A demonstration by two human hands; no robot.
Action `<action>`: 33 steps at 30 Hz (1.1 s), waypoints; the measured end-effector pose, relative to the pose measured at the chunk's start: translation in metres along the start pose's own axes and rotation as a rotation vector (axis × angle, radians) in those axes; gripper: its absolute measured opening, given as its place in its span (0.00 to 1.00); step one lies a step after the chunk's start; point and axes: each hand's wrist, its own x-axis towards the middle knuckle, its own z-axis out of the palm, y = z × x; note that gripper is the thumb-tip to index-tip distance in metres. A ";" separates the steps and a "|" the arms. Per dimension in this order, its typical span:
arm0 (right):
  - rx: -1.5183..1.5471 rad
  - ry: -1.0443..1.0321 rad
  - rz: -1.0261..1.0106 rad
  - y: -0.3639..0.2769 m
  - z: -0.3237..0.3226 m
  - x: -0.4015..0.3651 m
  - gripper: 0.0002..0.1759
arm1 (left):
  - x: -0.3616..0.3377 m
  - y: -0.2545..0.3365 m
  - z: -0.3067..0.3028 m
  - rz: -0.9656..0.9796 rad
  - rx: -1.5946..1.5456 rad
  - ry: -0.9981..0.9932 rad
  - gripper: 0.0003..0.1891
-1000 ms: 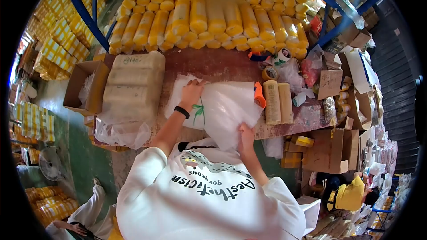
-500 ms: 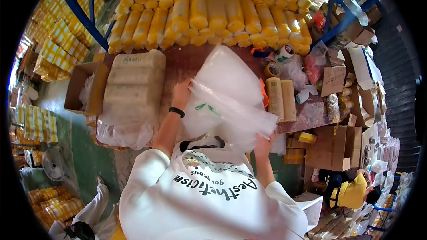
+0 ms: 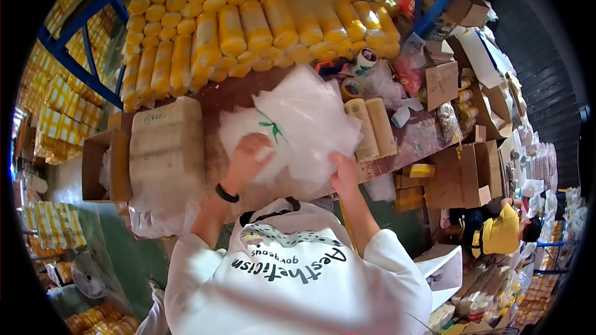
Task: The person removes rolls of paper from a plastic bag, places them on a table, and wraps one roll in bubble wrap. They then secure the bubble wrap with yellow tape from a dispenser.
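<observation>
- lining the far side of the surface, yellow rolls rise in a pile.
- a wrapped bundle sits at the left, an open cardboard box beside it.
- two pale rolls lie just beside the right edge of the plastic sheets, a tape roll behind them.
- the sheets, a green tie across them, spread over the surface mostly ahead of the hands.
- the right hand grasps their near right edge; the left hand blurs over the near left part, its grip impossible to tell.

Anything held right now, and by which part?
Right hand holds the translucent plastic sheeting by its near right edge. Left hand is over the sheeting, fingers blurred; can't tell if it grips.
</observation>
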 end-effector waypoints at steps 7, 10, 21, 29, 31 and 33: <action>-0.251 -0.128 -0.125 -0.010 -0.005 0.019 0.17 | 0.006 0.003 0.039 0.159 0.361 -0.508 0.28; -0.307 -0.113 -0.210 -0.054 -0.016 0.037 0.06 | 0.018 0.008 0.021 0.206 0.237 -0.567 0.21; 0.319 0.458 -0.677 -0.232 -0.229 0.108 0.25 | -0.088 -0.039 -0.027 0.205 0.394 -0.480 0.04; 0.559 0.688 -0.871 -0.244 -0.298 0.049 0.21 | -0.042 -0.023 0.002 -0.070 0.164 -0.086 0.08; 0.653 0.707 -0.874 -0.248 -0.301 0.031 0.21 | -0.005 -0.014 0.002 0.002 0.104 -0.005 0.08; 0.652 0.689 -0.908 -0.253 -0.314 0.015 0.21 | 0.039 0.001 0.001 0.101 0.077 0.022 0.09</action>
